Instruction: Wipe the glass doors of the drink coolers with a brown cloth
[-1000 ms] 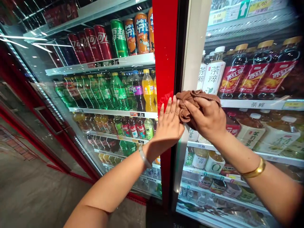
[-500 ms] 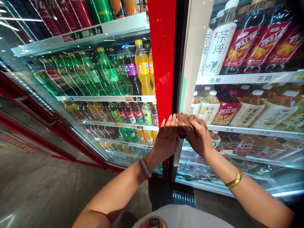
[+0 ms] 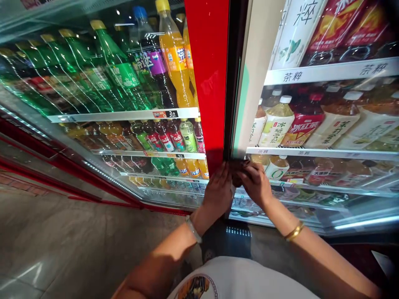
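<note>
A dark brown cloth (image 3: 237, 166), bunched up, lies against the black gap between two drink coolers. My right hand (image 3: 258, 182) grips it with bent fingers. Beside it on the left, my left hand (image 3: 218, 189) is stretched out, its fingers lying flat near the red cooler frame (image 3: 212, 91) and touching the cloth's edge. Its thumb is mostly hidden. Just above the hands runs the cream-coloured frame (image 3: 247, 104) of the right cooler.
Behind glass on the left are shelves of green soda bottles (image 3: 121, 74) and orange soda bottles (image 3: 177, 62). The right cooler holds tea bottles (image 3: 277, 124). Grey floor (image 3: 87, 245) shows at the lower left, and a white shirt (image 3: 249, 278) at the bottom.
Both hands and the cloth have moved lower along the cooler frames, and the view has tilted down and come closer. The cloth stays in my right hand.
</note>
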The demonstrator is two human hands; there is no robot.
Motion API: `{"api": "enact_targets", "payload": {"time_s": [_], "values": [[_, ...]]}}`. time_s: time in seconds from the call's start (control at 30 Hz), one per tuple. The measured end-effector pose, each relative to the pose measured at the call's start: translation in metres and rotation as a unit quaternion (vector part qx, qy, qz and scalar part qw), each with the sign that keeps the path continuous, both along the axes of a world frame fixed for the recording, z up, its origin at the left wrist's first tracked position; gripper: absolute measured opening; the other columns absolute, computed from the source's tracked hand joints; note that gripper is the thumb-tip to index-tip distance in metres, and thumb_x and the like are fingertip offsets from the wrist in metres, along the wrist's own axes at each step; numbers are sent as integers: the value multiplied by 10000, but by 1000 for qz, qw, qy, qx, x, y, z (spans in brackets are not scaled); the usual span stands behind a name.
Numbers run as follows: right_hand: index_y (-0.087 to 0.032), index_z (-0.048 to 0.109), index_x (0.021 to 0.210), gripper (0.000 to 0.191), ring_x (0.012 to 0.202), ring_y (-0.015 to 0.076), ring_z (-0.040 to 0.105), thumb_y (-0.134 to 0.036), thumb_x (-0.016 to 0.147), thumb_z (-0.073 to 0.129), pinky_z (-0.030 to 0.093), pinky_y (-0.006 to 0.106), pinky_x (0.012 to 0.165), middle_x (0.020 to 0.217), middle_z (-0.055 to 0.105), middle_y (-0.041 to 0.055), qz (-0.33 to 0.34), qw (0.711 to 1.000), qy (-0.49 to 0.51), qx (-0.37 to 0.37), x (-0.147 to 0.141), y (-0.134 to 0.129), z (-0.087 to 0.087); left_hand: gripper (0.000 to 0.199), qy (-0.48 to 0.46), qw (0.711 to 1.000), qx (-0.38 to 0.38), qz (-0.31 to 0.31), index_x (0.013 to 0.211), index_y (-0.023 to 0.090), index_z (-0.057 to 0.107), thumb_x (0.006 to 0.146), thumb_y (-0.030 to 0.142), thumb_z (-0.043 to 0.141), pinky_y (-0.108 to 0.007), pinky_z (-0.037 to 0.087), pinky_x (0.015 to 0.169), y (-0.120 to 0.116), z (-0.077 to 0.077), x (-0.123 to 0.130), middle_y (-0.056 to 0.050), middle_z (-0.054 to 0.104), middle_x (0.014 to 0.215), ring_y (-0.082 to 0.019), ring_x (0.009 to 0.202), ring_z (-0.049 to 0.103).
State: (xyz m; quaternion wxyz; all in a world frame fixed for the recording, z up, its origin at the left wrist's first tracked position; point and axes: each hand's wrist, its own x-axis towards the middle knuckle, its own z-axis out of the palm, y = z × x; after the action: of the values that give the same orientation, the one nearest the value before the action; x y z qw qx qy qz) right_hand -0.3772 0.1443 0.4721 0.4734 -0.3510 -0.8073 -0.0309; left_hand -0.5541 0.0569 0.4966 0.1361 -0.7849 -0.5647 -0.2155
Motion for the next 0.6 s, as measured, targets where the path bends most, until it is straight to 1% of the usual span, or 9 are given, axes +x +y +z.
{"api": "enact_targets", "payload": {"time_s": [0.07,0.13,0.2,0.27,0.33,0.37,0.43,0.5,0.6], "values": [[-238,759,1021,221,1012,213,669,-294,991,547,625,376,880,1021,689,86,8,1000,-3,-3,-1,-13,-26,592,-10,998,-65,-4,1545,-6,452,969,129,469,-455,401,1303,-11,-25,1,-215,404,1669,-282,1605,316],[-245,762,1023,224,1006,201,672,-248,988,541,625,363,879,1020,692,80,12,1000,0,-4,-3,-19,-38,589,-21,994,-105,-5,1537,-18,458,964,121,466,-456,427,1285,-15,-37,2,-227,420,1656,-292,1586,361],[-249,764,1050,217,1080,221,664,-232,976,561,611,400,947,1056,692,88,4,1000,8,-5,-4,-15,-39,616,-52,992,-117,-1,1566,-15,412,965,117,441,-454,426,1284,-14,-35,2,-237,397,1667,-288,1588,362],[-254,763,1081,218,1153,255,643,-236,963,581,582,454,1008,1099,687,100,-14,1000,17,-8,-6,-8,-36,658,-120,985,-121,0,1616,15,329,972,126,406,-440,426,1281,-8,-29,2,-226,386,1680,-273,1585,378],[-260,760,1092,225,1126,260,643,-239,957,582,576,454,987,1089,686,97,-29,999,17,-14,-9,-3,-38,689,-219,965,-147,5,1647,65,273,975,148,400,-424,454,1255,-1,-29,4,-203,438,1661,-262,1550,442],[-264,759,1081,226,1072,248,650,-233,956,574,582,429,944,1056,688,88,-33,999,13,-17,-11,-3,-43,691,-259,951,-167,12,1646,82,277,972,159,407,-422,476,1232,3,-33,5,-199,486,1630,-265,1519,484],[-273,755,1032,228,942,220,645,-212,950,551,584,376,832,977,684,67,-42,999,2,-19,-16,-10,-57,667,-306,929,-206,33,1612,96,346,953,160,429,-425,530,1166,9,-48,8,-205,594,1527,-284,1427,583],[-275,747,991,243,871,213,622,-185,935,528,573,362,763,944,675,62,-58,998,-9,-16,-21,-21,-72,639,-319,916,-237,53,1560,113,428,921,133,443,-423,591,1061,13,-68,11,-201,696,1386,-299,1277,691],[-266,735,1047,258,932,231,610,-165,916,536,578,398,810,1033,660,89,-102,995,-13,-9,-24,-30,-82,667,-327,905,-264,63,1514,144,485,851,76,466,-395,631,924,18,-92,15,-164,774,1212,-290,1068,769]]}}
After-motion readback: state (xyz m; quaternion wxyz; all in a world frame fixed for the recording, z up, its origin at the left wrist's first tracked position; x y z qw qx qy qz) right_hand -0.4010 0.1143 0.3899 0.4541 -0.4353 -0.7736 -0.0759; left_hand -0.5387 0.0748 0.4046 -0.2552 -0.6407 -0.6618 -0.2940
